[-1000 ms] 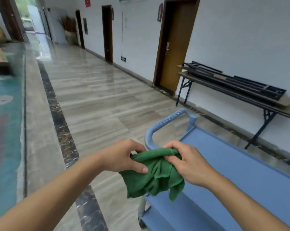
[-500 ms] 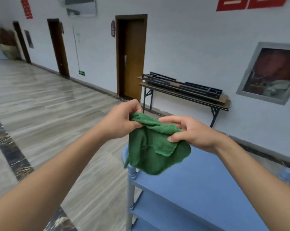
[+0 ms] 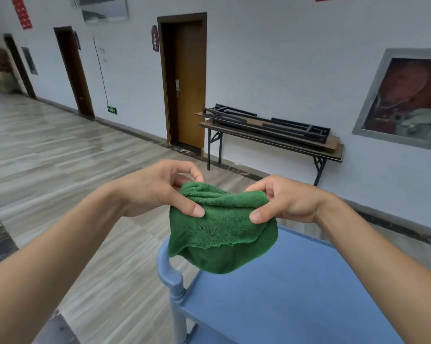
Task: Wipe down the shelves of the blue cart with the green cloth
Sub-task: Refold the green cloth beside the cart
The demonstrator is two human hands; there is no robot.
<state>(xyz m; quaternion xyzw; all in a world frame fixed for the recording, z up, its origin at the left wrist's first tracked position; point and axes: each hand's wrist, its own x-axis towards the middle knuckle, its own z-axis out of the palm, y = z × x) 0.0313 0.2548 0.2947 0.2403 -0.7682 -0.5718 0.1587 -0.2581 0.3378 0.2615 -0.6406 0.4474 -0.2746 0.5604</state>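
Observation:
A green cloth (image 3: 221, 232) hangs folded in the air between both hands, above the near left corner of the blue cart. My left hand (image 3: 157, 189) pinches its upper left edge between thumb and fingers. My right hand (image 3: 283, 202) pinches its upper right edge. The blue cart's top shelf (image 3: 296, 294) lies flat below the cloth, with a rounded blue handle post (image 3: 171, 276) at its left end. A strip of a lower shelf shows at the bottom edge, below the top shelf.
A folding table (image 3: 283, 142) stacked with black metal frames stands against the white wall beyond the cart. A brown door (image 3: 187, 83) is to its left. Shiny tiled corridor floor (image 3: 60, 157) stretches away on the left.
Both hands have spread the cloth wider and lifted it a little, pulling its top edge more taut. My view has turned right from the corridor toward the wall.

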